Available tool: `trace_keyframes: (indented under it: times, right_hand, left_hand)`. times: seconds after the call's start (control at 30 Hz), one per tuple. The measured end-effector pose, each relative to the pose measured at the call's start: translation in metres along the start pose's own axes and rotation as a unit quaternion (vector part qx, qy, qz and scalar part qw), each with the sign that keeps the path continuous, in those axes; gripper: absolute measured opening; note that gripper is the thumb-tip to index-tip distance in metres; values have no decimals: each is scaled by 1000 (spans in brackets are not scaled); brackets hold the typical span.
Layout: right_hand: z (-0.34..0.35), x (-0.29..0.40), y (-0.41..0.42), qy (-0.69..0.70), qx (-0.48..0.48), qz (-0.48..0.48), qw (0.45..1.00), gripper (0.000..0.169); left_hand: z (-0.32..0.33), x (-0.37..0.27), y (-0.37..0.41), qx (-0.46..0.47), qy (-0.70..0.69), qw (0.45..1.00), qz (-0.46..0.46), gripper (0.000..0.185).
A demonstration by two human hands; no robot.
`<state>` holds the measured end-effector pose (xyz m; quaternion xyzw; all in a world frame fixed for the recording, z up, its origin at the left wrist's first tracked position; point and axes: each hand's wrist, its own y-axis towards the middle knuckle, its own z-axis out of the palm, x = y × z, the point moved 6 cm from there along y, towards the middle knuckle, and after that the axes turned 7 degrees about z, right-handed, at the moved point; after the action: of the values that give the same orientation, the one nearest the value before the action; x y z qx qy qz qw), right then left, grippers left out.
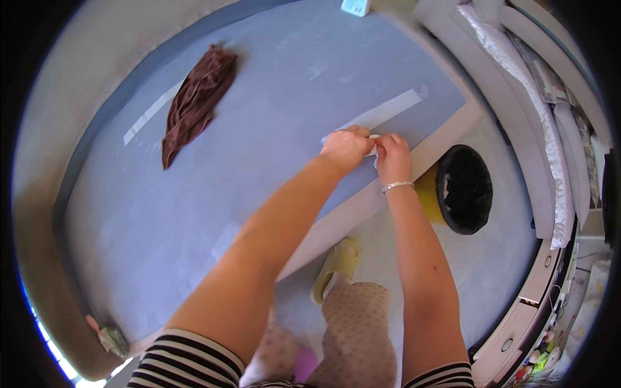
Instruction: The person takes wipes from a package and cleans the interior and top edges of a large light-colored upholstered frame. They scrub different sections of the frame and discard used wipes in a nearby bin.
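Observation:
My left hand [347, 149] and my right hand [394, 156] meet near the edge of a blue surface [271, 136]. Between their fingertips they pinch a small crumpled white piece [373, 150], mostly hidden; its material is unclear. Just beyond my hands, a flat pale strip [388, 109] that looks like tape lies on the blue surface. A second pale strip [150, 115] lies far to the left, partly covered by a rumpled dark brown cloth [199, 106]. A bracelet circles my right wrist.
A yellow bin [428, 196] with a black liner [465, 189] stands right of my right forearm. Beyond it are a sofa [514, 121] and a drawer unit [533, 281]. A yellow clog [342, 262] is below. A small pale box [355, 7] sits at the top edge.

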<state>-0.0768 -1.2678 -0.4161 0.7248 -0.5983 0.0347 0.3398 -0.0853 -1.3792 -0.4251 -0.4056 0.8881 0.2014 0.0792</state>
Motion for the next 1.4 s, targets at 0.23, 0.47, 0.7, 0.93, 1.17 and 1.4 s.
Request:
trace_keyframes:
  times: [0.23, 0.47, 0.7, 0.93, 1.17, 1.4]
  right_hand:
    - [9, 44, -41, -28, -9, -15, 999, 13]
    - [0, 154, -141, 104, 117, -68, 985, 15]
    - [-18, 71, -92, 24, 32, -11, 999, 10]
    - [-35, -86, 29, -94, -36, 79, 992, 8]
    - [-28, -105, 34, -72, -86, 79, 990, 7]
    - [4, 87, -80, 33, 37, -29, 998, 1]
  left_hand:
    - [-22, 2, -66, -38, -110, 993, 25, 25]
    - [-84, -32, -222, 29, -183, 983, 14, 22]
    - [-40, -33, -119, -21, -178, 982, 52, 20]
    - [37, -32, 82, -46, -55, 995, 67, 14]
    - [43, -41, 87, 14, -36, 999, 15, 13]
    - [-50, -26, -134, -46, -67, 995, 59, 31]
